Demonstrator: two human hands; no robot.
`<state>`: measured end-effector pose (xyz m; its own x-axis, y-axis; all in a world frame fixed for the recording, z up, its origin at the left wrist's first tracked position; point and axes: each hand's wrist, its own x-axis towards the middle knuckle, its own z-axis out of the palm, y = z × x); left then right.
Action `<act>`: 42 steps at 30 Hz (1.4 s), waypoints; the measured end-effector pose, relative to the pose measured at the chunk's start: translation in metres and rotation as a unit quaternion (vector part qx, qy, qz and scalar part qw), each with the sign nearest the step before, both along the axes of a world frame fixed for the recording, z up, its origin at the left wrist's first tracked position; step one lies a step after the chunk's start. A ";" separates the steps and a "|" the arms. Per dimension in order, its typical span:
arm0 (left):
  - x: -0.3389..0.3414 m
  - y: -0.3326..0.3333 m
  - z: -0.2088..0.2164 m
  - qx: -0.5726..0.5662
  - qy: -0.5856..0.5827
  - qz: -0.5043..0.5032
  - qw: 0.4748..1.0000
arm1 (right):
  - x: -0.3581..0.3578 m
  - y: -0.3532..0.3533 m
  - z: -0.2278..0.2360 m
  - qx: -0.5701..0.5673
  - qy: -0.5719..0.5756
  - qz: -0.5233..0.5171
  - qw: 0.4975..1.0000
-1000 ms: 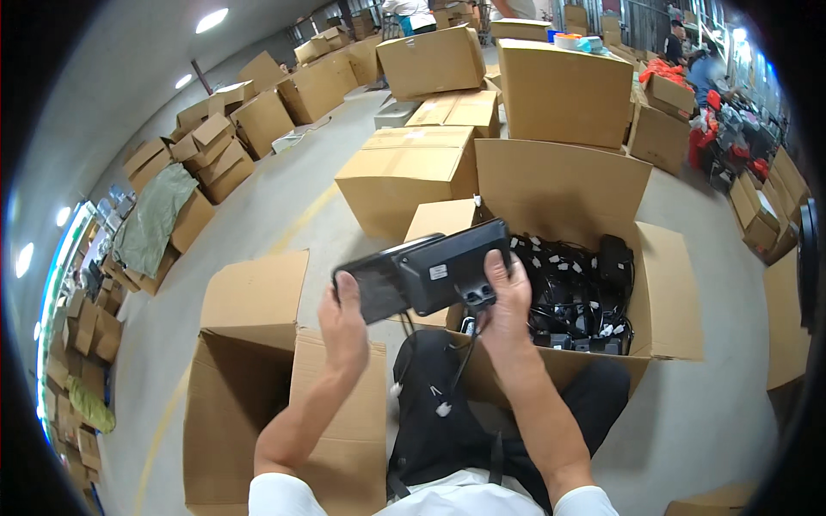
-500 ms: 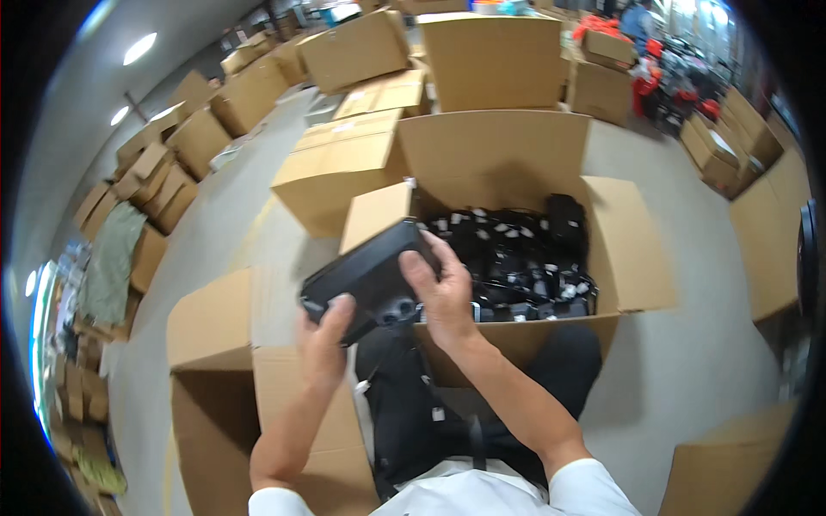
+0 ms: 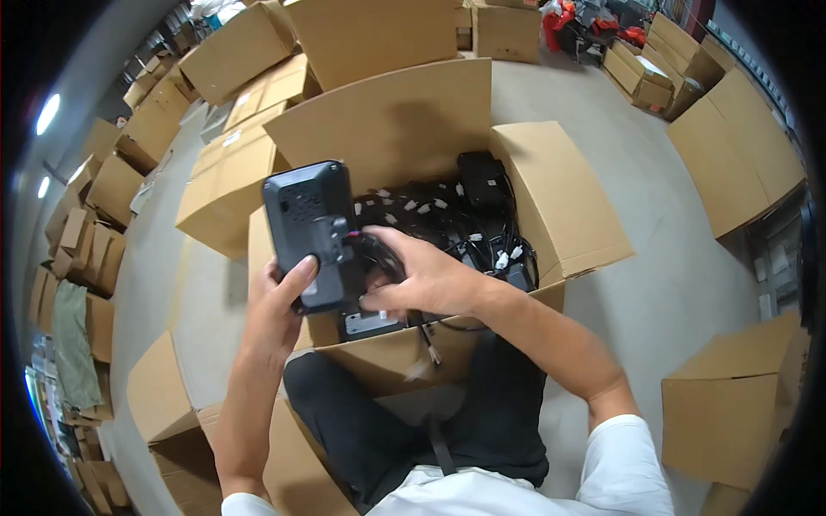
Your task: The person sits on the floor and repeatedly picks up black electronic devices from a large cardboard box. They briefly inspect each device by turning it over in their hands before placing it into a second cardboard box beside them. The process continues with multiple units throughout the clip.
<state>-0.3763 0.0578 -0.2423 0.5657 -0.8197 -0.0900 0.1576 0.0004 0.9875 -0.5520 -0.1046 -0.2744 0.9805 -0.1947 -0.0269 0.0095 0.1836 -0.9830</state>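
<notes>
Black plastic electronic device [image 3: 297,224], one showing, out and above the open carton's [image 3: 413,90] left side; left hand [image 3: 277,308] clamped on its lower edge, right hand's fingers curled round one black cable [image 3: 377,252]. Cable seems only partly gathered, loose ends dangling at the carton's front; inside it, more black devices and white plugs [image 3: 503,259], too jumbled to count.
</notes>
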 end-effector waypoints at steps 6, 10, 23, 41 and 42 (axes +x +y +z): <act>0.040 -0.131 -0.126 0.089 0.135 -0.028 0.986 | -0.041 -0.123 -0.066 -0.100 0.160 -0.122 0.974; 0.032 -0.223 -0.191 0.083 0.177 -0.084 0.977 | -0.056 -0.192 -0.125 -0.390 0.162 -0.264 0.867; 0.012 -0.327 -0.289 0.246 -0.062 0.049 0.966 | 0.056 -0.220 -0.204 -0.767 0.184 -0.208 0.579; 0.138 0.566 -0.114 0.286 -0.073 0.560 0.775 | 0.012 -0.161 -0.210 -0.772 0.229 -0.047 0.590; 0.124 0.607 -0.155 0.325 -0.019 0.545 0.773 | 0.022 -0.151 -0.198 -0.764 0.247 -0.034 0.595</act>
